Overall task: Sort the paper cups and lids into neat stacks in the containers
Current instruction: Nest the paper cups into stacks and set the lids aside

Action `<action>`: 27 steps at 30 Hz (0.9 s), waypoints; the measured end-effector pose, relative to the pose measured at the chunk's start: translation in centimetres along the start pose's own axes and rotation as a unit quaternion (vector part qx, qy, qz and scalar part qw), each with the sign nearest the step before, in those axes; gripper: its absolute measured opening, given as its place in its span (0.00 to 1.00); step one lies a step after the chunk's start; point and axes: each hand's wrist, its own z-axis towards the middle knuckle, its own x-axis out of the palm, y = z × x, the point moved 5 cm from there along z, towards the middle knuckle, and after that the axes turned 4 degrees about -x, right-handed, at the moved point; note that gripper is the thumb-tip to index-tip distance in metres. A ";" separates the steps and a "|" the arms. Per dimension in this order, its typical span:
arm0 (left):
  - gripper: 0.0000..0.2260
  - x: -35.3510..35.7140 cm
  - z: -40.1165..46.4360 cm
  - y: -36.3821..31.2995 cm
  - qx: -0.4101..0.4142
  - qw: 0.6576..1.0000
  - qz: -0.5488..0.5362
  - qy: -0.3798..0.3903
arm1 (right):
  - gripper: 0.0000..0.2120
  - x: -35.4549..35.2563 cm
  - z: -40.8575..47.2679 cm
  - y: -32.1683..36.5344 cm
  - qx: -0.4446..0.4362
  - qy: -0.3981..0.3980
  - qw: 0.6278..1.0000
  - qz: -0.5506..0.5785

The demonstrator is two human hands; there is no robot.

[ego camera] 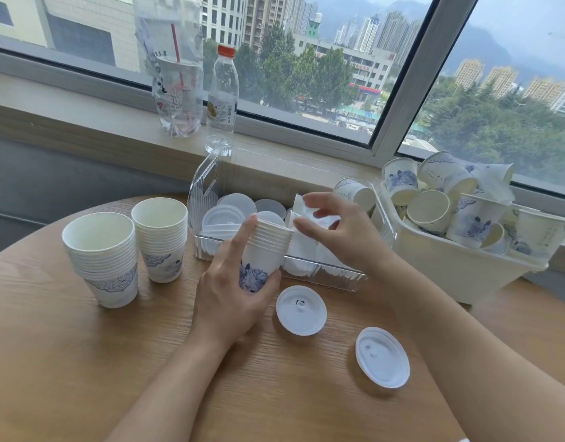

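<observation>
While left hand [233, 288] grips cup stack [264, 250], right grip [319, 218] just beside rim

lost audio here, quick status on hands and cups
Left hand grips a cup stack. Right hand pinches a clear lid above the clear tray. Two lids loose on table, nothing blocking.

cup stacks [102, 260]: 3 | loose table lids [301, 310]: 2 | bins [440, 263]: 2 | bottle [222, 90]: 1

Round wooden tabletop [83, 362] is carrying two cup stacks [104, 260] [161, 239] at left, a clear lid box [325, 277], a cream bin [459, 266], and two loose lids [301, 310] [382, 361] lying apart.
</observation>
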 end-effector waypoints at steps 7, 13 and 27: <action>0.39 0.2 -0.2 0.1 -0.005 1.000 -0.008 0.017 | 0.26 -5.4 3.5 -4.2 0.061 -0.131 0.948 -0.284; 0.38 0.2 -0.1 0.0 -0.006 1.000 -0.017 0.015 | 0.27 -5.7 4.8 -5.6 0.086 -0.111 0.928 -0.345; 0.42 0.2 0.1 -0.2 0.014 1.000 -0.019 0.016 | 0.19 -3.8 2.1 -1.0 0.014 -0.148 0.988 -0.031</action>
